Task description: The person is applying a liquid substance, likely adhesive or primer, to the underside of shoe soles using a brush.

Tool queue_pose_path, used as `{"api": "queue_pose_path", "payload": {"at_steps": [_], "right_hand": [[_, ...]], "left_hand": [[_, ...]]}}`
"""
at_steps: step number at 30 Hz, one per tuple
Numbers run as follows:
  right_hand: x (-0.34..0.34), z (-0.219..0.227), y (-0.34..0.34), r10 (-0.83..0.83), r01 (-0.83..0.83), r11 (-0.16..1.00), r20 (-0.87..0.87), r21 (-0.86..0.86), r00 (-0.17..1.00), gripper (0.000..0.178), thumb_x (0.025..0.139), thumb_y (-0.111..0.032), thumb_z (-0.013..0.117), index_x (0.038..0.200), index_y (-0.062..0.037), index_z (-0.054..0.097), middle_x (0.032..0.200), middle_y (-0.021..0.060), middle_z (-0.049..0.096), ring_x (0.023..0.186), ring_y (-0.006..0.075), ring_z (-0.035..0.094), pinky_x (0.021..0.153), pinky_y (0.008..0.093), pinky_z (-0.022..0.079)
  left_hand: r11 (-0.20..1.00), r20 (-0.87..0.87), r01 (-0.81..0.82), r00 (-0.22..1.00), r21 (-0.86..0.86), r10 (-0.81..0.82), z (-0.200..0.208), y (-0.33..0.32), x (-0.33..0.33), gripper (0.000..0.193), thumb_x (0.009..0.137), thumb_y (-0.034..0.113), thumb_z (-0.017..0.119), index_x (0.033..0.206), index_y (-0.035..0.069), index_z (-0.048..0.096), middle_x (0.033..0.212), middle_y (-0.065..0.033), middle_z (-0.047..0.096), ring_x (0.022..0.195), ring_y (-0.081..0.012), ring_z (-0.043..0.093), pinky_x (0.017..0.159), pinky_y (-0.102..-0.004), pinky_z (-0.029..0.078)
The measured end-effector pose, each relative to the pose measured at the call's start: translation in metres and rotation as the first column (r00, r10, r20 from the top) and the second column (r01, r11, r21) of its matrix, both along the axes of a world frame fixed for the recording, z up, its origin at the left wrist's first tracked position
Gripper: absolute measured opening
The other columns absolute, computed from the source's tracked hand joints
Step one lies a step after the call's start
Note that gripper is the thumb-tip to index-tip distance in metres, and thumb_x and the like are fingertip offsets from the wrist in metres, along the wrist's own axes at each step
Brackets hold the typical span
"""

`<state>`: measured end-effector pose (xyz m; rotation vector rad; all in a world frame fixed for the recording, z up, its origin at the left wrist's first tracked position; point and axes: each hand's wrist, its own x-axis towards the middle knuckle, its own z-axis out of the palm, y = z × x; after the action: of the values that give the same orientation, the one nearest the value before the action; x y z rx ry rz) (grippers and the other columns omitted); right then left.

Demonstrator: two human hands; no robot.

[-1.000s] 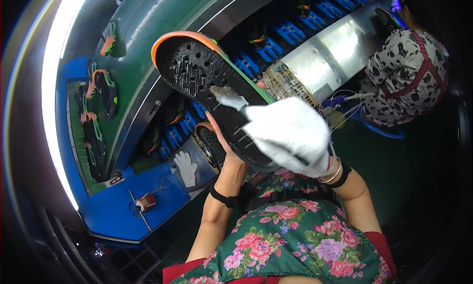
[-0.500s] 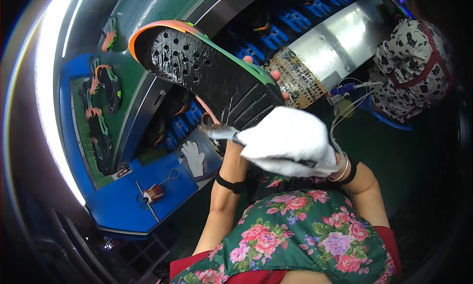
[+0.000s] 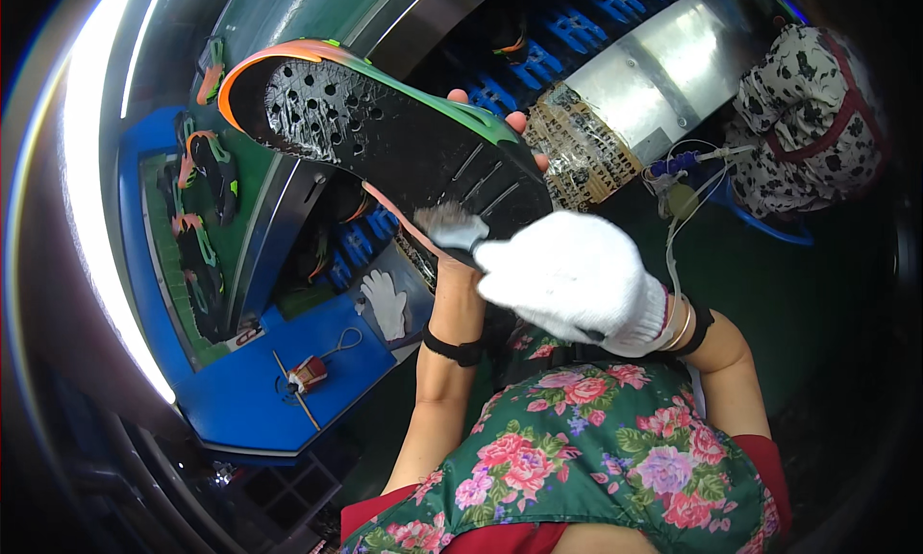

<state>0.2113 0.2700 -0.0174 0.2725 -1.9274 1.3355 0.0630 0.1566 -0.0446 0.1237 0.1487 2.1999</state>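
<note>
A shoe sole (image 3: 385, 141), black inside with a raised rim fading from orange to green, is held up in front of me. Several round holes dot its shiny, wet-looking heel end, and ridges cross the other end. My bare left hand (image 3: 517, 123) grips it from beneath; only fingertips show past the far edge, and the palm is hidden. In a white knitted glove, my right hand (image 3: 572, 280) is closed around a brush (image 3: 454, 227). The dark bristles lie over the near side of the sole, by the pinkish rim.
Left, a blue table (image 3: 260, 391) bears a small red-and-white container with a stick across it. Beside it lies a white glove (image 3: 386, 304). More soles (image 3: 204, 275) rest on a green surface. A metal panel (image 3: 663, 69) runs behind, and a patterned cloth bundle (image 3: 808, 122) is at right.
The brush has moved from outside the near rim onto the sole, its bristles now over the black surface. The sole has shifted slightly left, and my right hand is slightly lower.
</note>
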Motion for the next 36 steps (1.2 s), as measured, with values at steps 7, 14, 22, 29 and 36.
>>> {"api": "queue_pose_path", "payload": {"at_steps": [7, 14, 22, 29, 36], "right_hand": [[0.005, 0.002, 0.006, -0.021, 0.033, 0.99, 0.092, -0.135, 0.996, 0.026, 0.084, -0.006, 0.09, 0.109, -0.0105, 0.085, 0.109, 0.0102, 0.084, 0.092, 0.0286, 0.08, 0.082, 0.039, 0.063], [0.006, -0.005, 0.014, 0.247, -0.201, 0.843, 0.027, -0.499, 0.969, 0.018, 0.085, -0.004, 0.089, 0.103, -0.007, 0.084, 0.108, 0.0114, 0.084, 0.094, 0.0292, 0.081, 0.083, 0.0399, 0.063], [0.015, -0.01, 0.014, 0.403, -0.321, 0.799, 0.057, -0.508, 0.914, 0.018, 0.086, -0.005, 0.09, 0.102, -0.0083, 0.086, 0.107, 0.0106, 0.084, 0.096, 0.0269, 0.08, 0.085, 0.0398, 0.063], [0.018, -0.011, 0.016, 0.248, -0.235, 0.963, 0.093, -0.129, 0.964, 0.025, 0.084, -0.01, 0.094, 0.107, -0.0113, 0.087, 0.11, 0.0087, 0.085, 0.093, 0.0261, 0.08, 0.081, 0.0378, 0.062], [0.015, -0.015, 0.02, 0.204, -0.184, 0.97, 0.116, -0.161, 0.972, 0.023, 0.086, -0.008, 0.089, 0.108, -0.0096, 0.087, 0.111, 0.0093, 0.084, 0.097, 0.0278, 0.079, 0.085, 0.0383, 0.064]], "left_hand": [[0.985, -0.109, 0.161, 0.982, 0.068, -0.153, -0.002, 0.003, -0.013, 0.124, 0.085, 0.096, 0.061, 0.173, 0.013, 0.033, 0.156, -0.0407, 0.052, 0.14, -0.0595, 0.054, 0.112, -0.0712, 0.051], [0.996, -0.06, 0.072, 0.996, 0.045, -0.069, 0.002, 0.001, -0.004, 0.127, 0.085, 0.096, 0.063, 0.171, 0.008, 0.033, 0.159, -0.0341, 0.052, 0.144, -0.0492, 0.054, 0.111, -0.0706, 0.05], [0.995, -0.102, 0.063, 0.993, 0.077, -0.055, -0.004, -0.001, -0.008, 0.12, 0.09, 0.092, 0.061, 0.173, 0.01, 0.032, 0.172, -0.0219, 0.04, 0.151, -0.0549, 0.044, 0.111, -0.0766, 0.049], [0.996, -0.034, 0.093, 0.995, -0.009, -0.094, -0.004, -0.01, -0.009, 0.115, 0.094, 0.087, 0.06, 0.176, 0.014, 0.027, 0.176, -0.0293, 0.028, 0.149, -0.0613, 0.043, 0.11, -0.0799, 0.05], [0.95, -0.081, 0.242, 0.962, -0.195, -0.261, -0.004, -0.023, -0.019, 0.129, 0.09, 0.091, 0.06, 0.176, 0.003, 0.022, 0.175, -0.0331, 0.027, 0.147, -0.0619, 0.047, 0.108, -0.0701, 0.058]]}}
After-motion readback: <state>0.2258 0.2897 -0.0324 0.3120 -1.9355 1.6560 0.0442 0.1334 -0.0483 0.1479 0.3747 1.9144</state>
